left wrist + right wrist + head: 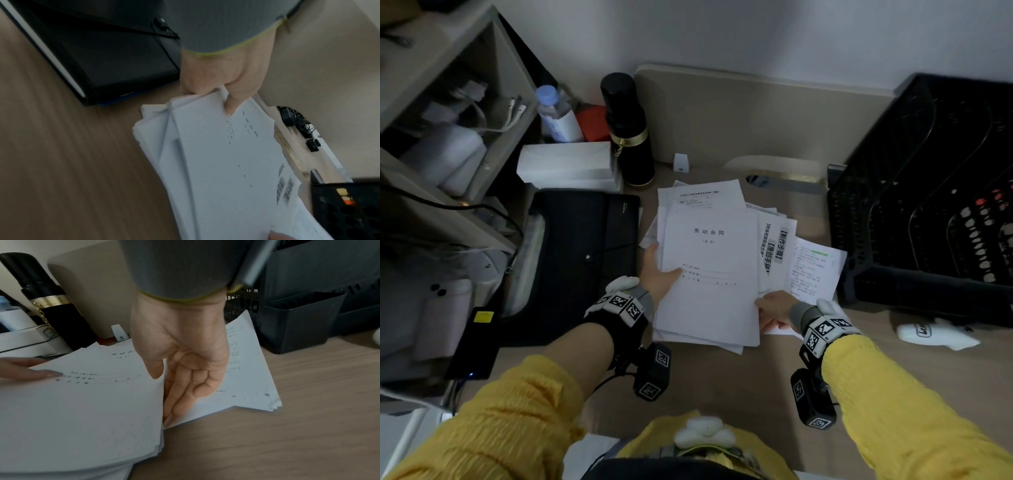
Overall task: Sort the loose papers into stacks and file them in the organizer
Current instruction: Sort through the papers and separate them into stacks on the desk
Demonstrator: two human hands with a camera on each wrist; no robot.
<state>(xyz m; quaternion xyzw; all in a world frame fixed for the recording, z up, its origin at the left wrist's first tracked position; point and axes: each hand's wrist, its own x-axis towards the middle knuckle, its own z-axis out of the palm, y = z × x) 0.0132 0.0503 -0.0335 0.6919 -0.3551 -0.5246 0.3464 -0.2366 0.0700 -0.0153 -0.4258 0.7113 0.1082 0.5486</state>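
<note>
Tightly in fingers (180,395) of left hand (659,274), right hand (774,306): papers (709,274), between folder (585,246) and organizer (928,287).

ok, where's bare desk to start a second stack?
Bare desk between the paper pile and the near edge. Crowded elsewhere: black folder left, organizer right, flask and white box at back left, white object near right.

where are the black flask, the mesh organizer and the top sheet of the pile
black flask (625,113): head view, body above the gold band
mesh organizer (928,286): head view, front rim
top sheet (709,260): head view, middle of the page
</note>
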